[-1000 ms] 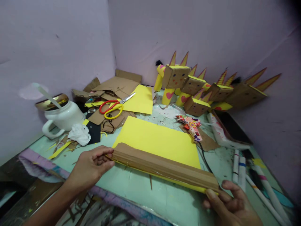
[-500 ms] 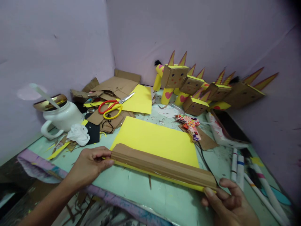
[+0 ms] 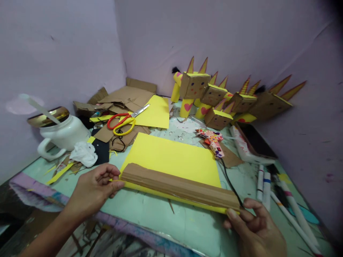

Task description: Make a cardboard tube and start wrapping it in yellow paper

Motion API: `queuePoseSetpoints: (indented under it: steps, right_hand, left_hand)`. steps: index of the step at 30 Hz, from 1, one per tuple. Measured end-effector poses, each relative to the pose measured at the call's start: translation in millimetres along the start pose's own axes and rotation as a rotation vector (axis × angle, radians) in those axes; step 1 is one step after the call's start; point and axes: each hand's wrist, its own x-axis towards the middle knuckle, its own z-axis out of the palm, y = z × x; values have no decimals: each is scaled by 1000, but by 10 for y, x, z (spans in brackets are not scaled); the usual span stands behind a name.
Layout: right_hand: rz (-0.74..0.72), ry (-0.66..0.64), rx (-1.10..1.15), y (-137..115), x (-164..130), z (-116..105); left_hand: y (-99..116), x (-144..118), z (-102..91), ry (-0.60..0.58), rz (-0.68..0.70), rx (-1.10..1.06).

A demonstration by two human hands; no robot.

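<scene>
I see red-and-yellow scissors point(image 3: 121, 123) on cardboard scraps point(image 3: 125, 98) at back left, white jar point(image 3: 63, 134) far left, cardboard box figures point(image 3: 214, 101) along the wall, markers point(image 3: 264, 185) right on the worktop point(image 3: 187, 225).

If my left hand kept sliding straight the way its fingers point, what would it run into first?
The left hand points right along the table and already pinches the near end of the folded cardboard strip lying on the yellow sheet, so it would likely push straight into that strip.

Both hands grip the cardboard strip point(image 3: 179, 186) lying along the near edge of the yellow sheet point(image 3: 171, 159): left hand point(image 3: 92, 189) one end, right hand point(image 3: 255, 232) the other
</scene>
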Motion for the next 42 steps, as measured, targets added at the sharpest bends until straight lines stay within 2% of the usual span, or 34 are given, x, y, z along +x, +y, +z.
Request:
queuePoseSetpoints:
  steps: [4, 11, 17, 20, 24, 32, 42]
  right_hand:
    - [3, 16, -1, 4, -12, 7]
    - [-7, -7, 79, -51, -42, 55]
    - [-58, -24, 226, -230, 81, 179]
    - [-74, -29, 251, -243, 113, 214]
    - [-59, -57, 252, -173, 73, 185]
    - [12, -114, 202, -156, -69, 70]
    - [45, -113, 164, -162, -144, 42]
  left_hand:
    - [0, 4, 4, 20, 40, 58]
    - [-149, 158, -49, -149, 211, 218]
    - [-119, 309, 17, -169, 264, 221]
    - [-135, 352, 49, -176, 292, 224]
    - [-175, 317, 37, -192, 331, 243]
    - [-226, 256, -5, -150, 348, 282]
    - [-166, 164, -22, -204, 406, 314]
